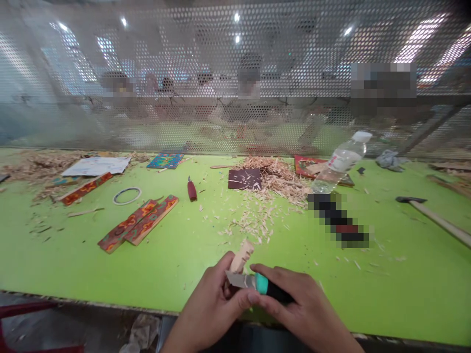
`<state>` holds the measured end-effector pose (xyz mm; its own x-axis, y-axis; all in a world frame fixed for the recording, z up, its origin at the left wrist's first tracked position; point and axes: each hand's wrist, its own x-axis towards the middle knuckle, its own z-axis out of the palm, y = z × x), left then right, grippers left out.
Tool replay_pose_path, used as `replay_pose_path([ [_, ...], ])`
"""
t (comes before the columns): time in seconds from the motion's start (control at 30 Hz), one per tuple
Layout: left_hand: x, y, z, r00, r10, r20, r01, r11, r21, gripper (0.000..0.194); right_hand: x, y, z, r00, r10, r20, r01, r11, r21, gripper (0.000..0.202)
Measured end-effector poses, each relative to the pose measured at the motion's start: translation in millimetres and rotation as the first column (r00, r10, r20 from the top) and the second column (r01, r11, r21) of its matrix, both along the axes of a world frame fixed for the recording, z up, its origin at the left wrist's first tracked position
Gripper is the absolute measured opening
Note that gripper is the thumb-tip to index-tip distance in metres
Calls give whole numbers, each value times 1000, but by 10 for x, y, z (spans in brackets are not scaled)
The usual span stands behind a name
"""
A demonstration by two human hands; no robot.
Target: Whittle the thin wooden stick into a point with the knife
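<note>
My left hand (215, 296) is closed around a small piece of pale carved wood (242, 257), which sticks up past the fingers and shows notches along its right side. In my right hand (298, 291) is a carving knife (260, 284) with a black and teal handle. Its wide blade points left and lies across the lower part of the wood. The left thumb sits near the base of the blade, close to the right thumb. Pale shavings (253, 223) are scattered on the green table (176, 274) just beyond the wood.
A red-handled tool (192, 190), painted wooden strips (150, 220) and a tape roll (127, 196) lie to the left. A plastic bottle (340, 164) tilts at the right, with a hammer (437, 215) farther right. A perforated metal screen (221, 73) stands behind the table; people show dimly through it.
</note>
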<state>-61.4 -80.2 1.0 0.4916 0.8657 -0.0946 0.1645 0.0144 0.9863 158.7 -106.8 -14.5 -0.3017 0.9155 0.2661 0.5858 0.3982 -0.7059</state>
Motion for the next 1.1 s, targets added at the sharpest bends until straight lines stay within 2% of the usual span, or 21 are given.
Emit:
replay_pose_path([
  [0.23,1,22,-5,992,26,-124,-20,999,51,22,-33,46,18,999,-18,44,18,1000,-4,56],
  [0.37,2,39,-8,986,10,-166,2,997,74,26,-54,40,-14,998,-34,58,32,999,30,58],
  [0.57,14,43,25,975,26,-222,-13,998,56,47,-70,28,-120,990,-115,82,102,983,152,55],
  [0.83,43,30,87,967,56,-247,-52,998,25,39,-84,31,-219,977,-181,113,142,948,286,52],
  [0.93,49,35,73,966,63,-250,-61,998,16,37,-95,46,-206,965,-218,145,159,928,337,54],
  [1.1,45,39,67,968,76,-239,-77,997,6,40,-104,65,-88,946,-247,209,136,890,435,51],
])
